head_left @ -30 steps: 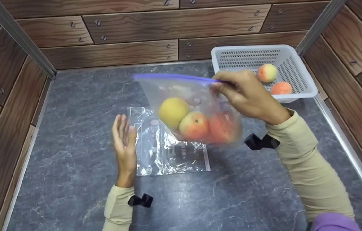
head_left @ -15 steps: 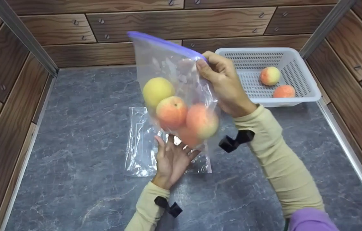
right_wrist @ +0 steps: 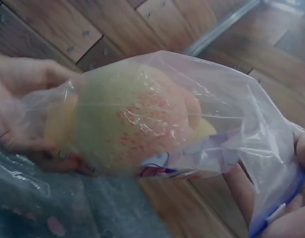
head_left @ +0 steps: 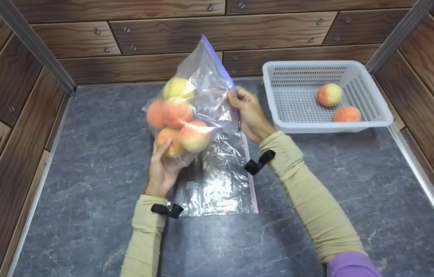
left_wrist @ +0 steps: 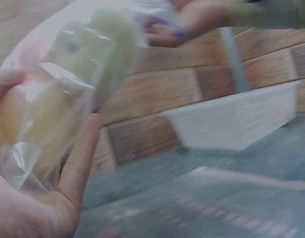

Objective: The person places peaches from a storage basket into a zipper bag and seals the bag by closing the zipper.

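Note:
A clear zip bag (head_left: 211, 104) with a purple zip strip hangs tilted above the table, several peaches (head_left: 194, 137) and a yellow round fruit (head_left: 178, 88) inside it. My left hand (head_left: 160, 173) holds the bag's bottom from below, thumb over an orange-toned fruit and the other fingers largely hidden behind. At the zip edge, my right hand (head_left: 251, 111) pinches the bag's corner between thumb and fingers. The right wrist view shows a peach (right_wrist: 137, 114) close up through the plastic, with the purple strip near the right fingers. Beneath lies another clear plastic bag (head_left: 217, 184), flat on the table.
A white perforated basket (head_left: 326, 125) stands at the back right with two peaches (head_left: 330, 95) in it. Wood-patterned walls (head_left: 163, 34) enclose the grey marbled tabletop (head_left: 97, 173) at the back and sides.
The filled bag has swung left and tipped, its zip side now facing right. My left hand has come up under its bottom and taken hold; my right hand still holds the zip edge.

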Demonstrator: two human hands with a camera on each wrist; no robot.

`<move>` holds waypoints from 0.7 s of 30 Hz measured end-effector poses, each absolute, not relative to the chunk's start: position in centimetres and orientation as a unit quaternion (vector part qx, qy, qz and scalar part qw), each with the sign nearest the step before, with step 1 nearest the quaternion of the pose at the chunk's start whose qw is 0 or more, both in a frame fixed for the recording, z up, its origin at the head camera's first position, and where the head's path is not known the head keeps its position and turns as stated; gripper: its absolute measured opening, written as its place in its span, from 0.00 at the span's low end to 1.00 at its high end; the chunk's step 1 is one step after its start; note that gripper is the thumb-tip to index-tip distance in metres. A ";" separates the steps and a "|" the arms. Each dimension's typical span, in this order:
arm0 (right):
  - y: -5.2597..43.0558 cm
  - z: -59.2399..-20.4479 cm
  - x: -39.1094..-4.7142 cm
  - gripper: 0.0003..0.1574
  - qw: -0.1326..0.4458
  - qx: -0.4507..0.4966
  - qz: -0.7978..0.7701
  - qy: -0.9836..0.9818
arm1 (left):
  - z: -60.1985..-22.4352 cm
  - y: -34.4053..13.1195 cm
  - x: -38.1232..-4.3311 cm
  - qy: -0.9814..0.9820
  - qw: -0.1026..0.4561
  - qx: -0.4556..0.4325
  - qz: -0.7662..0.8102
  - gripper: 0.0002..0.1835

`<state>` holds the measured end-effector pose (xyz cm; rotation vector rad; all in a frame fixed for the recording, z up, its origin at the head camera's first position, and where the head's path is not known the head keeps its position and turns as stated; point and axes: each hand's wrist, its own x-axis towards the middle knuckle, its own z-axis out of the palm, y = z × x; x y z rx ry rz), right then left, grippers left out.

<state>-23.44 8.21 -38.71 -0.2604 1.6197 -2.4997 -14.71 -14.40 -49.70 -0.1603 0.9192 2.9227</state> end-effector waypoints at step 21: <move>7.2 -48.7 -25.5 0.10 0.155 0.068 -0.777 0.606 | -51.8 -21.2 -21.2 0.458 0.079 -0.140 0.874 0.19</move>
